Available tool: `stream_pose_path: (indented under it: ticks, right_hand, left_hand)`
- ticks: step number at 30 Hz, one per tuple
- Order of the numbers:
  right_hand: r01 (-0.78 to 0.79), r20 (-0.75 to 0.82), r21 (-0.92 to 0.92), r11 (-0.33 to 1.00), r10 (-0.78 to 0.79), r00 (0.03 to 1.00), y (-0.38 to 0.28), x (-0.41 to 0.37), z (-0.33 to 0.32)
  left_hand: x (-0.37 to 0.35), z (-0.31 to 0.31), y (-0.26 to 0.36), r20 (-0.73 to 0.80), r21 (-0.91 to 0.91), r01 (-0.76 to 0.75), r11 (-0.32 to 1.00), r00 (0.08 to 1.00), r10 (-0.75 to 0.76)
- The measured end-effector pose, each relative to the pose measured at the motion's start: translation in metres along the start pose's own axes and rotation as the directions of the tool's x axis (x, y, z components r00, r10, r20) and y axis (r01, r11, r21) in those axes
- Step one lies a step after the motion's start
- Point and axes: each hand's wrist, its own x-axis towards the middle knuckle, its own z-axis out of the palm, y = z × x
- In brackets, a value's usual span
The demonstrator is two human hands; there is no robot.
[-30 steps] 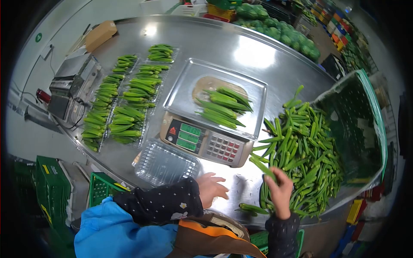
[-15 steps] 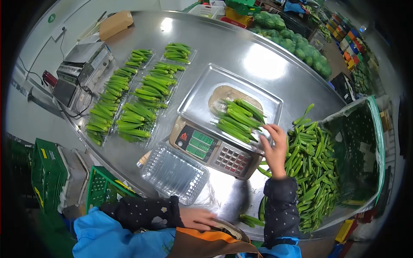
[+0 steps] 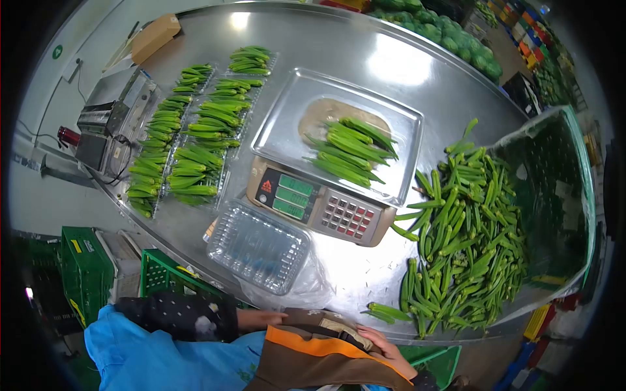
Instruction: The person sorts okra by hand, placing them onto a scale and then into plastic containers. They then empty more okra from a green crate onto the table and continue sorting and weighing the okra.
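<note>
Both hands are at the front of my body, by the table edge. My left hand (image 3: pixel 263 317) has its fingers closed at the left end of the upper edge of a brown apron (image 3: pixel 306 365) with an orange stripe; the fingertips are partly hidden. On the other side, my right hand (image 3: pixel 385 347) grips the apron's right edge. Several okra pods (image 3: pixel 355 150) lie on the steel tray (image 3: pixel 277 127) of a digital scale (image 3: pixel 313 207). Nearer me sit clear plastic trays (image 3: pixel 259 246). A few loose okra (image 3: pixel 388 312) rest close to my right hand.
A large okra pile (image 3: pixel 466 251) spills from a green lined crate (image 3: pixel 554 195) at right. Rows of okra-filled trays (image 3: pixel 199 156) stand left, with a wrapping machine (image 3: pixel 111 117) beyond. Green crates (image 3: pixel 88 270) are stacked off the table's left edge. Bagged green vegetables (image 3: pixel 450 39) lie behind.
My right hand has left the okra on the scale and come back to the apron. My left hand has shifted left along the apron. The view has moved slightly.
</note>
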Motion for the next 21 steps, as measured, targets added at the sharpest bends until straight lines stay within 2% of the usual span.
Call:
stream_pose_path:
  ticks: [1, 3, 4, 5, 6, 7, 8, 9, 10, 11, 12, 13, 14, 15, 16, 17, 19, 21]
  right_hand:
    - [-0.012, -0.016, 0.015, 1.0, 0.012, 1.0, 0.005, -0.008, -0.006]
    - [-0.286, 0.011, 0.179, 0.941, 0.289, 0.957, 0.017, -0.033, -0.024]
    - [-0.264, -0.061, 0.165, 0.95, 0.277, 0.959, 0.011, -0.034, -0.029]
    - [-0.155, -0.148, 0.078, 0.985, 0.165, 0.975, 0.006, -0.033, -0.035]
    - [-0.26, -0.267, -0.025, 0.965, 0.244, 0.932, 0.01, -0.036, -0.045]
    - [-0.137, -0.444, -0.158, 0.978, 0.054, 0.894, 0.035, -0.042, -0.053]
    - [-0.165, -0.578, -0.122, 0.979, 0.065, 0.813, 0.03, -0.036, -0.059]
    - [-0.139, -0.684, -0.118, 0.983, 0.021, 0.729, 0.025, -0.029, -0.066]
    - [-0.14, -0.747, -0.246, 0.959, -0.095, 0.657, 0.033, -0.026, -0.078]
    - [-0.194, -0.763, -0.376, 0.906, -0.184, 0.62, 0.032, -0.025, -0.087]
    - [-0.221, -0.772, -0.443, 0.869, -0.245, 0.587, 0.033, -0.023, -0.093]
    - [-0.25, -0.771, -0.509, 0.824, -0.307, 0.558, 0.035, -0.021, -0.097]
    - [-0.257, -0.776, -0.503, 0.825, -0.301, 0.555, 0.036, -0.019, -0.099]
    - [-0.27, -0.745, -0.571, 0.776, -0.35, 0.568, 0.036, -0.016, -0.098]
    - [-0.279, -0.707, -0.636, 0.72, -0.4, 0.583, 0.037, -0.011, -0.096]
    - [-0.278, -0.708, -0.636, 0.72, -0.4, 0.582, 0.038, -0.006, -0.093]
    - [-0.277, -0.64, -0.736, 0.618, -0.501, 0.583, 0.039, 0.004, -0.087]
    - [-0.368, -0.623, -0.761, 0.534, -0.444, 0.644, 0.032, 0.013, -0.08]
  left_hand:
    - [0.01, 0.003, -0.005, 0.012, -0.141, -0.01, 0.99, 1.0, 0.012]
    - [-0.093, 0.015, 0.135, -0.078, -0.385, -0.153, 0.91, 0.988, 0.133]
    - [-0.095, 0.01, 0.135, -0.027, -0.511, -0.184, 0.84, 0.98, 0.198]
    - [-0.098, 0.005, 0.135, 0.023, -0.63, -0.19, 0.753, 0.965, 0.262]
    - [-0.088, 0.006, 0.121, 0.078, -0.624, -0.143, 0.768, 0.967, 0.243]
    - [-0.074, 0.01, 0.094, 0.162, -0.726, 0.001, 0.687, 0.972, 0.169]
    - [-0.061, 0.012, 0.067, 0.243, -0.801, 0.14, 0.581, 0.965, 0.102]
    - [-0.049, 0.007, 0.038, 0.267, -0.793, 0.167, 0.586, 0.96, 0.088]
    - [-0.036, 0.0, 0.009, 0.04, -0.564, 0.087, 0.821, 0.996, -0.078]
    - [-0.03, -0.006, -0.004, -0.232, -0.252, 0.084, 0.964, 0.962, -0.144]
    - [-0.034, -0.006, -0.002, -0.221, -0.244, 0.093, 0.965, 0.964, -0.149]
    - [-0.043, -0.003, 0.003, -0.226, 0.17, 0.008, 0.985, 0.974, 0.031]
    - [-0.051, 0.0, 0.007, -0.156, 0.551, -0.084, 0.83, 0.967, 0.202]
    - [-0.053, 0.002, 0.01, -0.152, 0.553, -0.083, 0.829, 0.968, 0.198]
    - [-0.054, 0.002, 0.013, -0.182, 0.469, -0.088, 0.879, 0.964, 0.194]
    - [-0.056, 0.003, 0.017, -0.214, 0.38, -0.095, 0.92, 0.959, 0.187]
    - [-0.059, 0.006, 0.035, -0.218, 0.37, -0.095, 0.924, 0.958, 0.186]
    - [-0.057, 0.011, 0.05, -0.213, 0.358, -0.095, 0.929, 0.96, 0.181]
